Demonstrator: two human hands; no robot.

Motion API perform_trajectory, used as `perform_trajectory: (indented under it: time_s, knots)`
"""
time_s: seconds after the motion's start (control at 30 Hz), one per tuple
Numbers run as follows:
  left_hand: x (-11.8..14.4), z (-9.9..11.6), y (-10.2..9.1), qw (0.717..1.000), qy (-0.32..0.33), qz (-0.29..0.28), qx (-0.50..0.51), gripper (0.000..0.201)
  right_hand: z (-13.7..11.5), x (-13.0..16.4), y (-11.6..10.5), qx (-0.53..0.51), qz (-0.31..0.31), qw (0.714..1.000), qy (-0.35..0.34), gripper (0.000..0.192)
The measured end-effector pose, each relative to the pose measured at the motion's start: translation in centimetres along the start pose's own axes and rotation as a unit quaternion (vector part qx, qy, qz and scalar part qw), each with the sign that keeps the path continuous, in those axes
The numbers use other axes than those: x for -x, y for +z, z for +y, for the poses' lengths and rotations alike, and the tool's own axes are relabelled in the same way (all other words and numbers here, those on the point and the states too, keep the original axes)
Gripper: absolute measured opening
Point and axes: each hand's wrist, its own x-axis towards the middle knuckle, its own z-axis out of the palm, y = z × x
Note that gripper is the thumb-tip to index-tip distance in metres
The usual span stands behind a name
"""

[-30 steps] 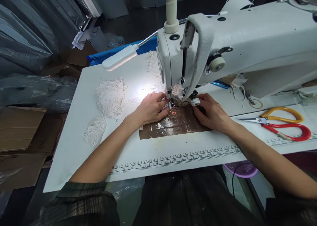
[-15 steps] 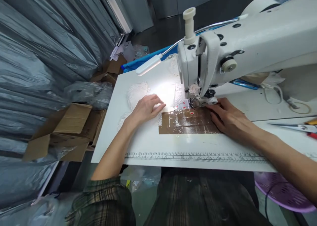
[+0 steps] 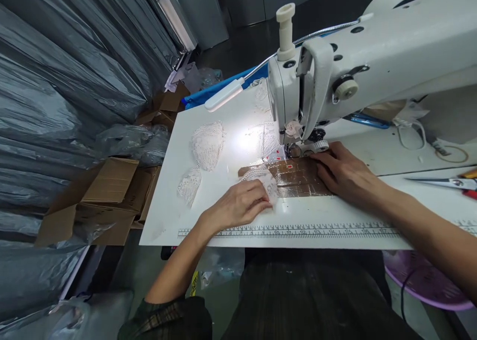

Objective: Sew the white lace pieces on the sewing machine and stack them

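My left hand [image 3: 242,202] is closed on a white lace piece [image 3: 265,180], which lies over the left part of a shiny brown taped patch [image 3: 303,181] on the table. Fingers outstretched, my right hand [image 3: 345,173] rests at the patch's right end. Its fingertips are near the presser foot [image 3: 288,151] of the white sewing machine [image 3: 283,99]. Another strip of white lace [image 3: 267,140] lies left of the needle area. Two lace pieces sit farther left, a rounded cup [image 3: 207,145] and a smaller piece [image 3: 190,186].
A printed ruler [image 3: 298,231] runs along the table's front edge. Scissors [image 3: 443,183] lie at the right. The machine lamp [image 3: 224,95] hangs over the table. Cardboard boxes [image 3: 108,186] stand on the floor at left; a purple basket [image 3: 425,285] is below right.
My left hand has moved toward me and right, bringing a lace piece over the brown patch. My right hand stays almost in place.
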Motion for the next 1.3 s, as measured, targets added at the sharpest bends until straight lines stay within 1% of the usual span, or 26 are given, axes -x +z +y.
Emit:
perform_trajectory:
  time_s: [0.03,0.07,0.13,0.2,0.23,0.27,0.33,0.43,0.5,0.57,0.63,0.7,0.77,0.83,0.87,0.93,0.97,1.03,1.13,1.2,1.23,1.27,1.3]
  knots:
    - [-0.3,0.2,0.0,1.000,0.002,0.004,0.010,0.020,-0.1,0.0,-0.1,-0.001,0.001,1.000,0.003,0.037]
    - [-0.6,0.2,-0.2,1.000,-0.017,0.022,0.011,0.019,-0.1,-0.1,-0.1,-0.002,0.001,1.000,0.005,0.037]
    - [-0.9,-0.2,-0.6,0.992,-0.102,0.079,-0.009,0.020,-0.2,-0.1,-0.2,-0.005,0.001,1.000,0.006,0.038]
    - [-1.1,-0.9,-0.8,0.973,-0.199,0.115,-0.031,0.022,-0.2,-0.1,-0.2,-0.012,0.003,1.000,0.004,0.038]
    - [-1.1,-1.2,-0.7,0.964,-0.235,0.119,-0.035,0.024,-0.2,-0.1,-0.2,-0.015,0.004,1.000,0.004,0.038]
    - [-1.0,-1.4,-0.6,0.958,-0.258,0.118,-0.036,0.024,-0.2,-0.1,-0.1,-0.017,0.006,1.000,0.004,0.037]
    - [-0.9,-1.6,0.1,0.956,-0.271,0.110,-0.036,0.023,-0.1,-0.2,0.0,-0.020,0.007,1.000,0.005,0.037]
    - [-0.8,-1.7,1.2,0.958,-0.257,0.125,-0.034,0.018,0.0,-0.2,0.1,-0.021,0.010,1.000,0.003,0.037]
    - [-0.8,-1.9,1.8,0.958,-0.244,0.149,-0.022,0.016,0.1,-0.2,0.2,-0.022,0.013,1.000,0.004,0.037]
    - [-0.8,-2.1,2.1,0.956,-0.226,0.184,-0.014,0.014,0.1,-0.2,0.1,-0.024,0.015,1.000,0.009,0.037]
    - [-1.0,-2.0,2.2,0.953,-0.199,0.227,-0.023,0.011,-0.1,-0.1,-0.1,-0.035,0.013,0.999,0.008,0.037]
    - [-1.1,-1.3,2.3,0.954,-0.148,0.257,-0.030,0.009,-0.7,-0.1,-0.6,-0.073,0.013,0.997,-0.001,0.035]
    - [-1.1,0.3,2.4,0.966,-0.080,0.245,0.004,0.009,-1.7,-0.2,-1.2,-0.135,0.018,0.991,-0.008,0.032]
    - [-1.1,2.5,2.6,0.979,-0.031,0.179,0.095,0.010,-2.9,-0.2,-1.8,-0.207,0.011,0.978,-0.012,0.031]
    - [-1.1,3.6,2.6,0.979,-0.022,0.146,0.139,0.011,-3.4,-0.2,-2.0,-0.242,-0.003,0.970,-0.018,0.033]
    - [-1.1,5.4,2.5,0.973,-0.035,0.107,0.200,0.012,-4.4,-0.2,-2.3,-0.311,-0.045,0.949,-0.033,0.040]
    - [-1.1,5.9,2.3,0.969,-0.040,0.103,0.222,0.015,-4.8,-0.1,-2.4,-0.344,-0.076,0.935,-0.035,0.042]
    - [-0.9,6.3,1.7,0.959,-0.069,0.123,0.246,0.017,-5.5,0.2,-2.5,-0.400,-0.147,0.904,-0.018,0.043]
    - [-0.6,5.3,0.4,0.944,-0.134,0.183,0.240,0.021,-5.9,0.2,-2.6,-0.432,-0.275,0.857,0.050,0.047]
    - [-0.2,3.8,-0.4,0.939,-0.173,0.194,0.225,0.025,-5.8,-0.3,-2.5,-0.424,-0.345,0.833,0.081,0.046]
    - [-0.1,3.0,-0.7,0.941,-0.186,0.186,0.213,0.025,-5.5,-0.8,-2.3,-0.414,-0.370,0.827,0.088,0.045]
    - [0.0,2.2,-1.0,0.946,-0.194,0.171,0.193,0.024,-5.2,-1.3,-2.1,-0.401,-0.382,0.828,0.089,0.044]
    - [0.0,1.3,-1.3,0.955,-0.197,0.152,0.162,0.023,-4.9,-1.9,-1.8,-0.383,-0.374,0.840,0.087,0.043]
